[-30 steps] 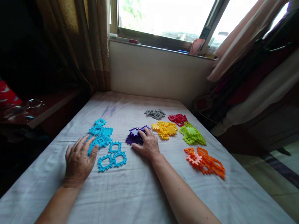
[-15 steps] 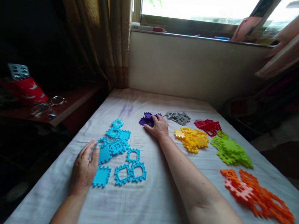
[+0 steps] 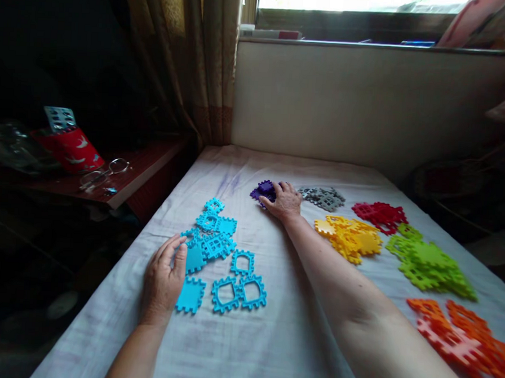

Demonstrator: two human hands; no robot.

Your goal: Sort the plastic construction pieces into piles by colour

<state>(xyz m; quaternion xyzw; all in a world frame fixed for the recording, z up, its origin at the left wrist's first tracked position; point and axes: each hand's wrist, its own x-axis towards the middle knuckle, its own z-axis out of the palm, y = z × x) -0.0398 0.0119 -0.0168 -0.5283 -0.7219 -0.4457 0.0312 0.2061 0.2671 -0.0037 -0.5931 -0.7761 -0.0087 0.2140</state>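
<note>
1. Wide flat surface under a pale, wrinkled cloth (image 3: 286, 349): carries all the toothed plastic pieces.
2. Dark red-brown wooden side table (image 3: 152, 164): beyond its left edge.
3. Light-blue toothed plastic pieces (image 3: 196, 256): spread left of centre, some solid, some open frames; two frames touch nearest the wearer.
4. Orange toothed plastic pieces (image 3: 487, 351): near right, cut by the picture edge, one coral-pink piece among them.
5. Lime-green toothed plastic pieces (image 3: 431, 255): pile beyond the orange.
6. Left hand (image 3: 165, 277): at the blue pieces' left side, fingers close together, thumb apart, nothing pinched.
7. Right hand (image 3: 285, 203): over the purple pile, fingers bent, thumb spread away, no pinch visible.
8. Yellow toothed plastic pieces (image 3: 366, 243): left of the green.
9. Red cylindrical cup, white bird print (image 3: 74, 148): on side table.
10. Crimson (image 3: 380, 214), grey (image 3: 326, 197) and purple toothed plastic pieces (image 3: 264, 188): far row, right to left; purple partly hidden.
11. Clear-lensed glasses (image 3: 119, 166): beside cup.
</note>
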